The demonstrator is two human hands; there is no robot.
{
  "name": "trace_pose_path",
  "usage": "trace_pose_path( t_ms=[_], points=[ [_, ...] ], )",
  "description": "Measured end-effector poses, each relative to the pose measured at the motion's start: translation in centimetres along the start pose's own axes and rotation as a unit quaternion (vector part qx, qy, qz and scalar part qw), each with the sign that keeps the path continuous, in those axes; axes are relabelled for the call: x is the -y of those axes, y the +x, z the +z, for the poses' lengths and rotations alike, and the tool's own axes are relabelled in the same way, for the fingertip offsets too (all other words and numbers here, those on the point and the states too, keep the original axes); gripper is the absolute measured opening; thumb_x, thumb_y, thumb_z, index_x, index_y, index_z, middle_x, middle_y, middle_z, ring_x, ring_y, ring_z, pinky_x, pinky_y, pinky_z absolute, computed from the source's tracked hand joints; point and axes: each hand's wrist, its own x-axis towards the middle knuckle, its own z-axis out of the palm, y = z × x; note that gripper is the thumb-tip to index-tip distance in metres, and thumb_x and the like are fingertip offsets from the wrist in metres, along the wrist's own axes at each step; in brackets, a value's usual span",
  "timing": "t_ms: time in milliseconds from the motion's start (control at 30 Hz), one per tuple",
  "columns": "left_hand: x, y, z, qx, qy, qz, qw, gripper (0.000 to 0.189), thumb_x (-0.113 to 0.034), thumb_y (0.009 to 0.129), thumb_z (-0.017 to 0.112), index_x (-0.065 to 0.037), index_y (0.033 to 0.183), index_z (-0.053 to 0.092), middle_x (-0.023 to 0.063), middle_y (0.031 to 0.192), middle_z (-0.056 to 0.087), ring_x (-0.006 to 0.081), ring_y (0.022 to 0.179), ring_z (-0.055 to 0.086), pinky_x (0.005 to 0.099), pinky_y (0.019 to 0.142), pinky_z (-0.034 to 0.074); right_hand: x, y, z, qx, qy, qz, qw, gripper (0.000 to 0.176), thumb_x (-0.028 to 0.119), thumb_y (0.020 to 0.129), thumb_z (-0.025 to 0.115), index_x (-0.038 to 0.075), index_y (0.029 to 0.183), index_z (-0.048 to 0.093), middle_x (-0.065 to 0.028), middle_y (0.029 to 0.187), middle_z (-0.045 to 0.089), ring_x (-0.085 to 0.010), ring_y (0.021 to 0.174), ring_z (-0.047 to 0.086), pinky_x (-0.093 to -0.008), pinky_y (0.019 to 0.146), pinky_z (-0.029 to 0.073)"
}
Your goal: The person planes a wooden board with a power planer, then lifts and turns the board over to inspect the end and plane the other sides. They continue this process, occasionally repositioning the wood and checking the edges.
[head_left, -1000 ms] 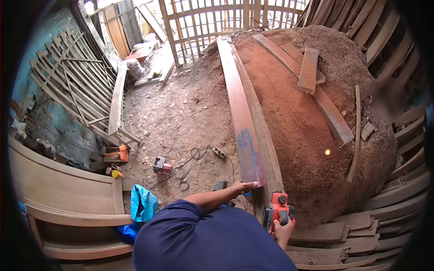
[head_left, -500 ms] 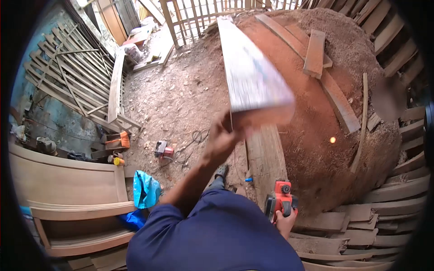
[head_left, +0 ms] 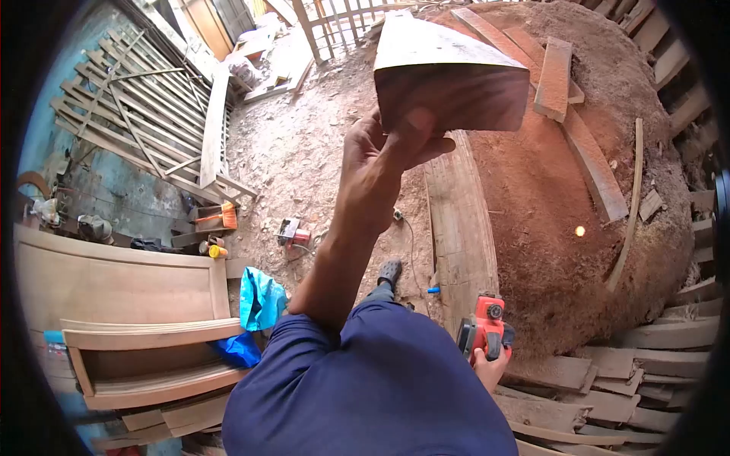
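My left hand [head_left: 388, 144] grips the near end of a thick wooden plank [head_left: 456, 95], thumb against the reddish end grain and fingers underneath. The plank is raised in front of me, and its pale top face runs away toward the slatted fence. Low on the right, my right hand [head_left: 489, 368] is wrapped round the handle of a red electric hand planer [head_left: 487, 327]. The planer is beside the long wooden board [head_left: 462, 220] and apart from the raised plank.
Reddish sawdust [head_left: 540, 228] is heaped on the right, with several timber pieces [head_left: 553, 80] on it. A red power tool [head_left: 293, 233] lies on the chip-covered floor. Wooden panels [head_left: 122, 281] and a turquoise bag [head_left: 261, 299] are at left. Stacked boards [head_left: 669, 334] line the right edge.
The plank's near end has risen and turned, so its end grain now faces me. My left arm reaches farther forward. The planer stays low in my right hand.
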Motion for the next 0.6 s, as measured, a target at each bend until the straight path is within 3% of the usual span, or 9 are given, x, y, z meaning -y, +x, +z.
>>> trace_pose_path(
  t_ms=[33, 167, 233, 300, 467, 600],
  points=[
    [0.2, 0.1, -0.1, 0.003, -0.003, -0.005, 1.000, 0.047, -0.038, 0.095, 0.070, 0.001, 0.120, 0.064, 0.0085, 0.108, 0.070, 0.0143, 0.096, 0.068, 0.0344, 0.088, 0.058, -0.1, 0.3, 0.0, 0.033, -0.006, 0.027, 0.999, 0.046, 0.015, 0.071, 0.072, -0.003, 0.113, 0.065, -0.0142, 0.095, 0.063, -0.0285, 0.090, 0.062, -0.0380, 0.086, 0.047],
    [0.3, 0.1, -0.2, 0.013, -0.012, -0.017, 1.000, 0.047, -0.038, 0.095, 0.071, 0.002, 0.119, 0.063, 0.0090, 0.108, 0.070, 0.0142, 0.096, 0.068, 0.0329, 0.088, 0.058, -0.8, 0.6, 0.0, 0.055, -0.011, 0.026, 0.998, 0.050, 0.017, 0.071, 0.073, -0.003, 0.117, 0.064, -0.0145, 0.099, 0.063, -0.0284, 0.094, 0.061, -0.0375, 0.089, 0.047],
    [0.5, 0.2, -0.2, 0.010, -0.017, -0.012, 1.000, 0.048, -0.037, 0.094, 0.071, 0.002, 0.120, 0.062, 0.0092, 0.109, 0.070, 0.0139, 0.096, 0.068, 0.0321, 0.087, 0.058, -0.1, 0.2, 0.1, 0.019, -0.019, 0.040, 0.999, 0.049, 0.017, 0.072, 0.074, -0.002, 0.115, 0.064, -0.0136, 0.100, 0.061, -0.0275, 0.095, 0.060, -0.0375, 0.090, 0.046],
    [0.9, 0.4, -0.4, 0.030, 0.009, 0.026, 0.999, 0.038, -0.029, 0.101, 0.060, 0.004, 0.121, 0.064, 0.0149, 0.107, 0.072, 0.0212, 0.095, 0.073, 0.0373, 0.086, 0.062, -1.2, 0.6, 0.3, 0.015, -0.020, 0.016, 1.000, 0.049, 0.016, 0.071, 0.075, -0.002, 0.115, 0.063, -0.0129, 0.100, 0.061, -0.0272, 0.094, 0.060, -0.0377, 0.090, 0.046],
    [0.0, 0.4, 0.3, 0.015, 0.038, 0.020, 0.999, 0.052, -0.041, 0.099, 0.062, 0.004, 0.124, 0.063, 0.0134, 0.112, 0.071, 0.0181, 0.101, 0.070, 0.0350, 0.088, 0.059, -1.8, 0.7, 0.2, 0.016, -0.018, 0.022, 0.999, 0.048, 0.015, 0.071, 0.077, -0.002, 0.114, 0.063, -0.0122, 0.101, 0.061, -0.0265, 0.095, 0.060, -0.0375, 0.091, 0.046],
    [0.0, 0.4, 0.3, 0.024, 0.036, 0.020, 0.999, 0.050, -0.040, 0.099, 0.062, 0.003, 0.124, 0.064, 0.0129, 0.113, 0.071, 0.0181, 0.101, 0.069, 0.0358, 0.089, 0.059, -1.8, 0.5, 0.2, 0.038, -0.037, 0.038, 0.998, 0.053, 0.016, 0.077, 0.072, -0.001, 0.126, 0.060, -0.0144, 0.112, 0.059, -0.0295, 0.102, 0.059, -0.0415, 0.094, 0.044]
  ],
)
